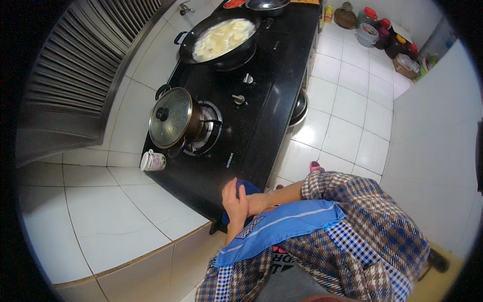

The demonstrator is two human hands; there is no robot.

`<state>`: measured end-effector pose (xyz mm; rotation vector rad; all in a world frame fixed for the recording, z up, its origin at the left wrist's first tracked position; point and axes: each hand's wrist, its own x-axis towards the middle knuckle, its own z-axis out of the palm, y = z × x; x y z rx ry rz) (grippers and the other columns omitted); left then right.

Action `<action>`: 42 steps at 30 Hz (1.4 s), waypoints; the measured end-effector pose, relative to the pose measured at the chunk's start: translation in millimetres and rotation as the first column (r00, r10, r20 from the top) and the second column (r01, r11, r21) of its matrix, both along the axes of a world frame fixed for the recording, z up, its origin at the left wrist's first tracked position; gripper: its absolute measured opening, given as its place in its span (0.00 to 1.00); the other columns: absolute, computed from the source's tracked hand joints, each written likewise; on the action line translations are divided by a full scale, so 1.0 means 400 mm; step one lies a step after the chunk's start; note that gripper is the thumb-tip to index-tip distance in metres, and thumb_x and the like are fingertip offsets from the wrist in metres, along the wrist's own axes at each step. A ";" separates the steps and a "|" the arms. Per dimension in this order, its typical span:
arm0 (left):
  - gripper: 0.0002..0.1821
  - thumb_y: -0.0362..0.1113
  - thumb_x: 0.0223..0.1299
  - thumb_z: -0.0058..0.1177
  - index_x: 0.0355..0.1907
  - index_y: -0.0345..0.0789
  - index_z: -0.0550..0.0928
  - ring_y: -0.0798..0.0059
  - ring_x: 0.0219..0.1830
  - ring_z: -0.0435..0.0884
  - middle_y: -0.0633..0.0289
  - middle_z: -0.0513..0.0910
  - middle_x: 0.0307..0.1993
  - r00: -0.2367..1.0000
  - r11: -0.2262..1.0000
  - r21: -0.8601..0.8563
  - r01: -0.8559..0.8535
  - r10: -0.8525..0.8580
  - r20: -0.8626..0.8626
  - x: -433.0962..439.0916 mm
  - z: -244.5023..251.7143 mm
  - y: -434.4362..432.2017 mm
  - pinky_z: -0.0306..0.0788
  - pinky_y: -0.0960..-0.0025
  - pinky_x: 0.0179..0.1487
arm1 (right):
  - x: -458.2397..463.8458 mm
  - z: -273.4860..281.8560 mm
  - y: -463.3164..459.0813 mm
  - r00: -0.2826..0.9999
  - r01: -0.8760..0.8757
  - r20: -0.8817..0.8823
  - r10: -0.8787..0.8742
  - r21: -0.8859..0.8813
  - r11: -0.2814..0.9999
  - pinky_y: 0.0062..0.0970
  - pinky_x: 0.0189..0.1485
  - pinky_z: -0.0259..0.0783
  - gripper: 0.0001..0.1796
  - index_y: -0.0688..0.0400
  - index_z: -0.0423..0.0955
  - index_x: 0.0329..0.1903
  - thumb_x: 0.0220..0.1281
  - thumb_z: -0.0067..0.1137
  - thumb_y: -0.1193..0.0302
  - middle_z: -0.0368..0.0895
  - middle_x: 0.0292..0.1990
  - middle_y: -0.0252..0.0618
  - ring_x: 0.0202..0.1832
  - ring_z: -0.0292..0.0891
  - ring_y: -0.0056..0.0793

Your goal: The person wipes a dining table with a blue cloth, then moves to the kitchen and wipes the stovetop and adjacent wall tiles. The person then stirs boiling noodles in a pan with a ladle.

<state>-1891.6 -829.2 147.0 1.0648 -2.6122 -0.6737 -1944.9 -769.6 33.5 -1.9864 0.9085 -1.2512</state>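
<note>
My left hand (234, 204) is raised over the near end of the black stove counter (260, 124), fingers extended. My right hand (256, 204) meets it at the palm or wrist, its fingers partly hidden. Dark blue cloth (247, 187) shows behind both hands; whether either hand holds it, I cannot tell. Beyond them, a brown pot with a glass lid (171, 117) sits on the nearer burner, next to a white lidded cup with a floral pattern (154, 161). A black wok (188, 49) with pale, yellowish liquid food (222, 39) stands at the farther burner.
Two stove knobs (239, 99) lie between the burners and the counter edge. A tiled ledge (113, 215) adjoins the counter on the left. Bowls (300, 109) stick out below the counter. Jars (368, 17) and a woven basket (403, 68) stand on the floor by the far wall.
</note>
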 end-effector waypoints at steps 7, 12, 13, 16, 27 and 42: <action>0.24 0.34 0.63 0.52 0.60 0.28 0.72 0.45 0.61 0.70 0.39 0.74 0.57 0.991 0.980 0.196 -0.015 -0.013 0.137 -0.036 -0.060 0.076 0.63 0.57 0.64 | -0.406 -0.066 -0.045 0.865 0.254 -0.400 -0.302 -0.171 0.952 0.37 0.58 0.67 0.16 0.53 0.76 0.47 0.56 0.51 0.68 0.77 0.53 0.37 0.59 0.71 0.38; 0.25 0.34 0.62 0.53 0.61 0.29 0.71 0.45 0.62 0.69 0.41 0.73 0.58 0.969 0.973 0.082 0.213 -0.221 0.105 -0.180 -0.099 0.106 0.63 0.55 0.65 | -0.745 -0.108 -0.003 0.735 0.590 -0.372 -0.566 -0.058 0.805 0.39 0.60 0.68 0.19 0.57 0.77 0.48 0.49 0.57 0.77 0.79 0.52 0.42 0.59 0.71 0.44; 0.25 0.34 0.62 0.54 0.61 0.29 0.71 0.46 0.62 0.69 0.41 0.73 0.58 0.966 0.969 0.050 0.243 -0.247 0.072 -0.220 -0.104 0.110 0.63 0.56 0.65 | -0.793 -0.112 0.003 0.686 0.680 -0.314 -0.656 -0.042 0.732 0.39 0.60 0.67 0.19 0.58 0.77 0.47 0.48 0.59 0.78 0.79 0.51 0.43 0.58 0.71 0.45; 0.24 0.33 0.61 0.55 0.60 0.29 0.72 0.47 0.61 0.70 0.42 0.74 0.57 0.959 0.959 0.019 0.282 -0.282 0.014 -0.317 -0.097 0.126 0.65 0.56 0.63 | -0.886 -0.122 0.003 0.564 0.807 -0.348 -0.749 0.039 0.590 0.40 0.59 0.68 0.18 0.59 0.76 0.48 0.50 0.60 0.77 0.79 0.50 0.44 0.57 0.71 0.47; 0.22 0.30 0.57 0.56 0.56 0.29 0.76 0.50 0.57 0.73 0.46 0.76 0.55 0.944 0.954 -0.197 0.226 -0.264 -0.198 -0.522 -0.118 0.079 0.65 0.57 0.63 | -0.648 -0.048 0.033 0.825 0.524 -0.234 -0.515 -0.026 0.852 0.40 0.62 0.63 0.22 0.58 0.77 0.49 0.48 0.59 0.65 0.74 0.55 0.49 0.56 0.67 0.50; 0.25 0.40 0.61 0.54 0.59 0.32 0.73 0.49 0.67 0.64 0.47 0.70 0.61 0.915 0.911 0.087 0.402 -0.399 -0.054 -0.733 -0.204 0.045 0.62 0.56 0.67 | -1.395 -0.045 0.138 0.376 0.896 -0.535 -0.757 0.001 0.445 0.41 0.67 0.61 0.31 0.55 0.73 0.56 0.42 0.61 0.82 0.71 0.62 0.40 0.67 0.62 0.44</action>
